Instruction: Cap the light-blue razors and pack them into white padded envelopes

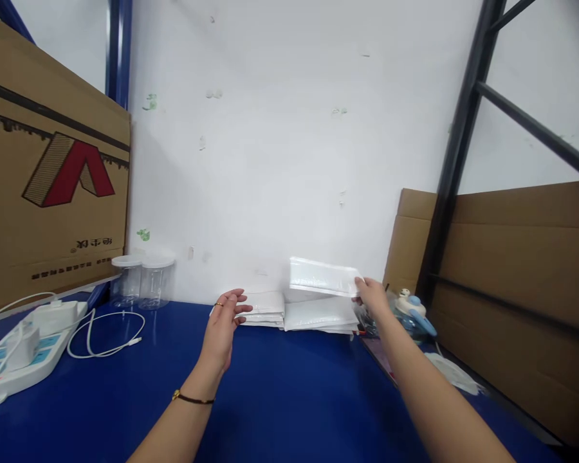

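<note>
My right hand (370, 296) pinches the right end of a flat white bubble mailer (322, 276), held up level above a stack. Below it lies the right stack of white mailers (318, 314), against the wall on the blue table. Beside that sits the left stack of white mailers (263, 312). In front of its left end is my left hand (225, 325), with fingers apart and bent and nothing seen in them. Part of the left stack is hidden behind this hand, and I cannot tell whether they touch.
Two clear lidded jars (155, 283) stand at the back left, near a white power strip (43, 347) and a coiled white cable (106, 350). A large carton (53, 212) rises on the left. At right are a blue-handled bottle (412, 315) and cardboard (525, 289) behind a dark rack post.
</note>
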A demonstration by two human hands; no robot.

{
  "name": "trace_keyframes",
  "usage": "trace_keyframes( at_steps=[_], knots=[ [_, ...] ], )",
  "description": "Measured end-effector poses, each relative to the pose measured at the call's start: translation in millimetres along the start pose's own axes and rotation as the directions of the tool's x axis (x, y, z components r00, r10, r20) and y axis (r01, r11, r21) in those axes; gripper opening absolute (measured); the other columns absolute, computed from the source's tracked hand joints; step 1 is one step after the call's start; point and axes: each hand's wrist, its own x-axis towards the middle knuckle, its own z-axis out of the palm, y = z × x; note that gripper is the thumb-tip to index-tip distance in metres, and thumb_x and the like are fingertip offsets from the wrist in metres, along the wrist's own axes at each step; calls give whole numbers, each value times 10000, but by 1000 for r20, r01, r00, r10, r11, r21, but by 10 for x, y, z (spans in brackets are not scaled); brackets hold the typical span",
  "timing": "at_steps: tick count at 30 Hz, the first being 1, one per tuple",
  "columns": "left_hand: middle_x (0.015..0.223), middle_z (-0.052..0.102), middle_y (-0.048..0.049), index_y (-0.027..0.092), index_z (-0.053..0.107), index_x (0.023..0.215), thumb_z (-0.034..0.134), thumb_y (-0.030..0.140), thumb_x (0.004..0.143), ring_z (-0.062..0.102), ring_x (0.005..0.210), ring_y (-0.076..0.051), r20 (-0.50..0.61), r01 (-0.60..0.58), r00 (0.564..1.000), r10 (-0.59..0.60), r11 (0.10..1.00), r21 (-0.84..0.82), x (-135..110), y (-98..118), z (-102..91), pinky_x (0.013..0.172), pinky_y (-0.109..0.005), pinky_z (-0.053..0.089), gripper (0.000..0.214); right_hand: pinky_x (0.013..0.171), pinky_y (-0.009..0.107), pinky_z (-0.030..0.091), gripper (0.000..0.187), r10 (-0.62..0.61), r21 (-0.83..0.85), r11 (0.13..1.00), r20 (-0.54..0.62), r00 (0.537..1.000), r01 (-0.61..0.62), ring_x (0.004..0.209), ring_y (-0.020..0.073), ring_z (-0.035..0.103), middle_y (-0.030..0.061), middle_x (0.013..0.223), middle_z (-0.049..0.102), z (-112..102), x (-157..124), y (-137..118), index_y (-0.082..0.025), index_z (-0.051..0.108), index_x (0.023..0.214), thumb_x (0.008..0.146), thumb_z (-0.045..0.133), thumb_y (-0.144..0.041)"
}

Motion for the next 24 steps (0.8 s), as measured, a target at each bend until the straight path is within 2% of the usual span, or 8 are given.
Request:
trace_keyframes(
  at_steps=[4,7,10,12,15,18,21,24],
  knots=[
    [997,587,-48,193,595,1032,572,506,757,601,777,-148,-37,35,999,-36,999,-36,15,-32,-14,591,-215,415,417,673,323,442,267,91,-179,980,9,996,-87,751,254,641,181,749,665,322,50,273,-64,631,807,859,407,-199],
    [984,580,-33,199,599,1027,586,473,757,588,755,-127,-44,51,998,-54,996,-76,5,-24,-11,592,-209,409,385,830,444,389,285,79,-300,950,-29,996,-84,1002,344,565,277,999,618,434,31,284,-23,628,938,858,427,-209],
    [999,565,-24,204,598,1026,599,420,762,579,755,-107,-74,78,993,-91,984,-162,5,-19,-5,591,-195,407,341,927,546,269,417,-46,-383,923,-45,998,26,1193,387,401,303,1259,457,551,-24,125,-13,507,1195,896,381,-275],
    [991,559,-16,204,592,1016,612,362,758,576,736,-93,-130,133,977,-171,956,-263,15,-37,3,567,-185,400,303,977,487,246,447,-206,-395,894,53,977,210,1236,321,363,203,1328,441,706,-102,-61,-108,457,1280,907,378,-343],
    [897,561,-3,188,572,934,586,251,770,568,650,-75,-196,301,886,-420,843,-446,37,-109,15,501,-179,378,176,991,340,278,457,-446,-332,787,276,852,520,1204,214,411,52,1269,543,1047,-282,-381,-246,483,1268,845,500,-416],
    [770,539,2,171,509,813,517,193,805,554,565,-77,-141,492,743,-654,676,-548,57,-234,14,451,-177,358,25,990,341,273,433,-566,-301,682,360,742,667,1168,236,444,84,1175,606,1371,-448,-652,-196,543,1199,778,590,-285],
    [757,541,-23,164,475,829,483,205,833,575,576,-107,-80,591,667,-741,591,-549,74,-366,4,457,-190,391,42,885,341,350,214,-594,-326,636,373,713,700,1003,249,552,130,950,673,1522,-512,-831,-139,645,948,803,492,-104],
    [853,574,-61,155,479,965,536,259,822,617,682,-145,-28,636,638,-769,547,-544,82,-438,2,529,-221,460,186,766,319,403,248,-594,-359,630,347,725,688,880,239,598,141,890,669,1450,-549,-915,-136,636,893,858,397,-81]
  ],
)
